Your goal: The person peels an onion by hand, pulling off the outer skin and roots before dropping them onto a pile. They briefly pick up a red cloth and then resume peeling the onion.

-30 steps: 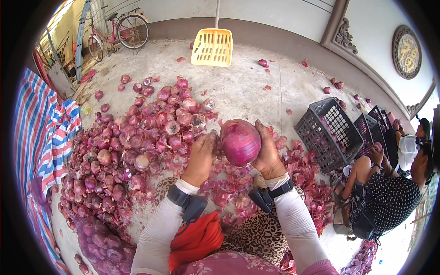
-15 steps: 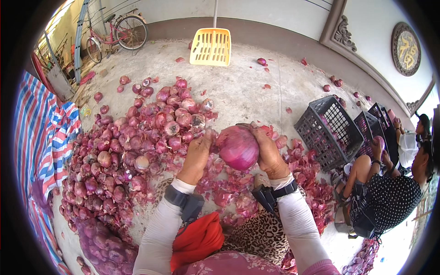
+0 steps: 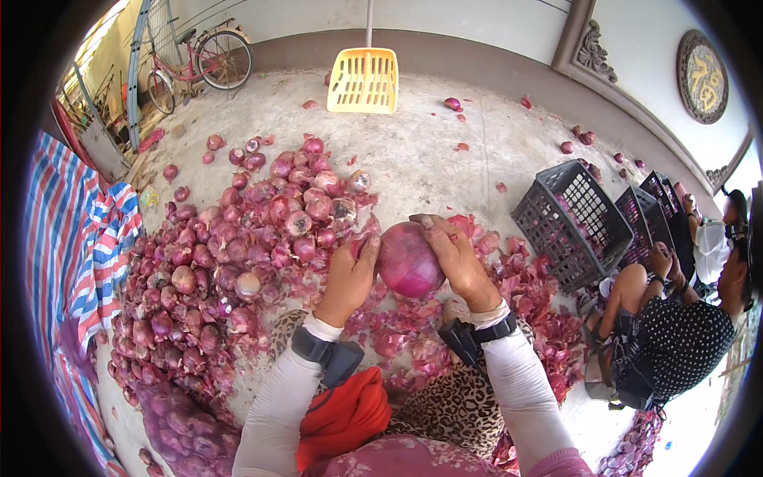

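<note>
onion (image 3: 408,260) is gripped from both sides, above the peel litter on the floor | left hand (image 3: 347,274): fingers curled closed against the onion's left side | right hand (image 3: 457,256): fingers wrapped over its top and right | onion pile (image 3: 238,238) left of the onion | crate (image 3: 574,224) right of it

Shovel (image 3: 364,79): handle cut off at top edge. Bicycle (image 3: 199,63): front blocked by blue pole. Seated person (image 3: 675,334): partly lost at right rim.
</note>
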`<action>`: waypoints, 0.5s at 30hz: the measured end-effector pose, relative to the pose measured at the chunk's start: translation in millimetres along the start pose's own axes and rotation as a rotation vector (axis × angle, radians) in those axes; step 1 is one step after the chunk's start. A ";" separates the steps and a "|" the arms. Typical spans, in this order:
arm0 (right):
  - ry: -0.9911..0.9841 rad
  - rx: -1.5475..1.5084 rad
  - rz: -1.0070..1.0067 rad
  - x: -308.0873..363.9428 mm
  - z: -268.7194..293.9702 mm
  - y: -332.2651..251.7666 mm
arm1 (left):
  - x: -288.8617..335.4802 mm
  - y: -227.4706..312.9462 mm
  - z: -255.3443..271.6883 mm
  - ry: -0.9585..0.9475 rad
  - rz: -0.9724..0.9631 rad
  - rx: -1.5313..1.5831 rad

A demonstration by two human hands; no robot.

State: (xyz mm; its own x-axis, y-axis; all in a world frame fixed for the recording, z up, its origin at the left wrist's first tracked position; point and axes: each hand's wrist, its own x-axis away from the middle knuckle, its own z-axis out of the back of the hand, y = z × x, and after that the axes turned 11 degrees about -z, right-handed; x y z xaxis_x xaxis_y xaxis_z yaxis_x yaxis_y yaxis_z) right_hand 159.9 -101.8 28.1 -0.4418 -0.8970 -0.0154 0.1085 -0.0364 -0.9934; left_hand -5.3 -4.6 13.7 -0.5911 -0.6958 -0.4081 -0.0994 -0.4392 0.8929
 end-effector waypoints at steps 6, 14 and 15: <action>-0.056 -0.152 -0.046 -3.2 2.5 0.9 | -2.2 -11.9 -8.6 0.212 -0.261 -0.175; -0.114 -0.684 -0.249 -1.8 3.8 -15.6 | 4.7 -9.6 -3.7 -0.240 0.023 -0.183; -0.090 -0.703 -0.248 -0.3 3.5 -19.2 | 5.7 -10.5 -4.7 -0.240 0.023 -0.182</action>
State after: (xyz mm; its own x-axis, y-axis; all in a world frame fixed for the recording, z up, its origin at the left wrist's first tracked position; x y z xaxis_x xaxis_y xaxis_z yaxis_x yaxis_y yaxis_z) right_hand 161.1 -102.4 47.6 -0.3010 -0.9328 0.1981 -0.5925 0.0202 -0.8053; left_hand -3.9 -6.6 1.1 -0.7658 -0.5622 -0.3123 0.0488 -0.5349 0.8435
